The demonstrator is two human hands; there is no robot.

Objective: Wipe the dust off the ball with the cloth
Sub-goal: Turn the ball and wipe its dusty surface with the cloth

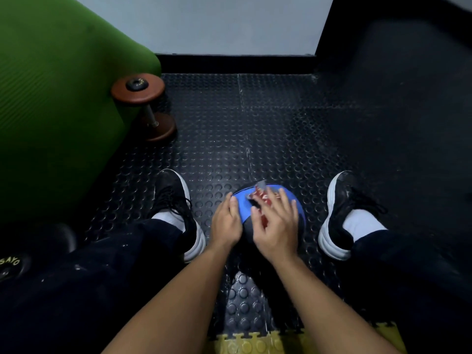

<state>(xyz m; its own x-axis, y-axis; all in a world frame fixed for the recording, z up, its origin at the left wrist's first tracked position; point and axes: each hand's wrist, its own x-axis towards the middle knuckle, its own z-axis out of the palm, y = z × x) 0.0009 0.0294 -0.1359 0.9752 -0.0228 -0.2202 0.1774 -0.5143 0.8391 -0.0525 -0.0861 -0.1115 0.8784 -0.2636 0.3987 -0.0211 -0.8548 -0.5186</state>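
1. Black bumpy floor (268, 129) fills the frame.
2. Low in the middle, the left hand (226, 221) lies flat, steadying the ball (293, 200).
3. The right hand (277, 227) presses the soft cloth (260, 196) on top with straight fingers.
4. The ball looks heavy and may roll; hold its sides.

The right hand (277, 226) hides most of the blurred cloth (259, 198).

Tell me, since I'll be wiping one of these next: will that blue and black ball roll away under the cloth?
Probably, unless steadied. The ball is round and sits on the studded rubber floor, so sideways wiping would likely roll it. The left hand rests on its side, apparently bracing it. The cloth under the right hand looks thin and crumpled, so likely floppy.
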